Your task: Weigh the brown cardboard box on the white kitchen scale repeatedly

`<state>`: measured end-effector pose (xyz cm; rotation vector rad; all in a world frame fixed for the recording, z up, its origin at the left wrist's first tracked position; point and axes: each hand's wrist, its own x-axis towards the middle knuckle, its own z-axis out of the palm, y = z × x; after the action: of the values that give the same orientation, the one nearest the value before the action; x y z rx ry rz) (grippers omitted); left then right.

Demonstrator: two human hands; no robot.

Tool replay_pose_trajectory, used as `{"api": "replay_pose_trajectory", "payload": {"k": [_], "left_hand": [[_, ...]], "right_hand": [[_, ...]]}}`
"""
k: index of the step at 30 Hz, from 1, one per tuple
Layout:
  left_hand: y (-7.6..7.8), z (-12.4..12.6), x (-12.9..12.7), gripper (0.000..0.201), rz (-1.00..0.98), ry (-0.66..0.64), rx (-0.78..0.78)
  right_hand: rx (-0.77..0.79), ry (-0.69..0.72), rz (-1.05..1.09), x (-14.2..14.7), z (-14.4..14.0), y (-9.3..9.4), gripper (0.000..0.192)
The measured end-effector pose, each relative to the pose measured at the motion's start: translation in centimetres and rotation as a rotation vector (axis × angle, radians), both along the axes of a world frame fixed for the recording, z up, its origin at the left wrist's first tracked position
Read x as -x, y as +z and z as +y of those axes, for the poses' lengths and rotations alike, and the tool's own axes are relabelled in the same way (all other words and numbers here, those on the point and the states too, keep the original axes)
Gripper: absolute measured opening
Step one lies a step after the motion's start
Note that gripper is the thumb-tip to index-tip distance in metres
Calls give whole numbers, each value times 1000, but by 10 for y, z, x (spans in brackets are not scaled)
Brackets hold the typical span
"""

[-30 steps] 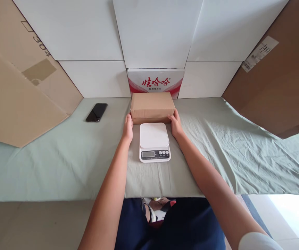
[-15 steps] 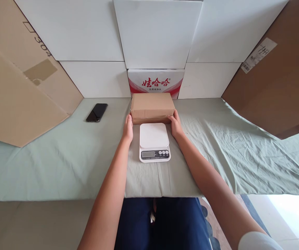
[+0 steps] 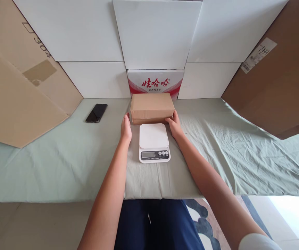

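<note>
A closed brown cardboard box (image 3: 151, 106) rests on the green cloth just behind a white kitchen scale (image 3: 154, 141). My left hand (image 3: 126, 127) is set against the box's near left corner, thumb up along its side. My right hand (image 3: 175, 125) is at the near right corner, with its fingers curled onto the box's front lower edge. Both forearms run either side of the scale without touching it. Nothing lies on the scale's platform, and its display is too small to read.
A black phone (image 3: 96, 113) lies on the cloth (image 3: 60, 156) to the left. A red-and-white printed carton (image 3: 155, 82) stands behind the box. White panels form the back wall, and large cardboard sheets lean at left (image 3: 21, 86) and right (image 3: 276, 86).
My left hand has slid slightly left and toward me along the box's corner. My right fingers have crept onto the box's front edge. The box has stayed put.
</note>
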<state>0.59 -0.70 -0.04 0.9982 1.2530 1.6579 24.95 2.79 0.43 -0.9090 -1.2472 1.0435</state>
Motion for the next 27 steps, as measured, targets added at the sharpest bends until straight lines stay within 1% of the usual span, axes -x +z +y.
{"api": "replay_pose_trajectory", "payload": {"k": [6,8,11,13,16,18,20,24,27], "left_hand": [[-3,2,-1,67,8,-81,-41],[-3,1,-2,63,32,-77,-41],[-2,-1,-3,61,44,-83,-56],[0,-1,-3,62,32,-94,-63],[2,-1,-2,59,-31,-91,-23],[1,0,0,55,-93,-87,16],[0,1,2,50,-126,-92,18],[-3,4,4,41,-112,-90,-34],[-2,4,3,40,-109,-77,-48]], "right_hand": [[-9,14,-11,0,1,-3,61],[-4,23,-11,1,0,-1,65],[-11,-2,-4,2,0,1,74],[-24,-23,-17,3,1,1,72],[-29,-34,-65,2,2,-1,62],[-21,-42,-90,1,2,-2,59],[-18,-48,-105,1,2,-2,57],[-2,-55,-131,0,-1,1,58],[13,-52,-132,1,-4,5,61]]}}
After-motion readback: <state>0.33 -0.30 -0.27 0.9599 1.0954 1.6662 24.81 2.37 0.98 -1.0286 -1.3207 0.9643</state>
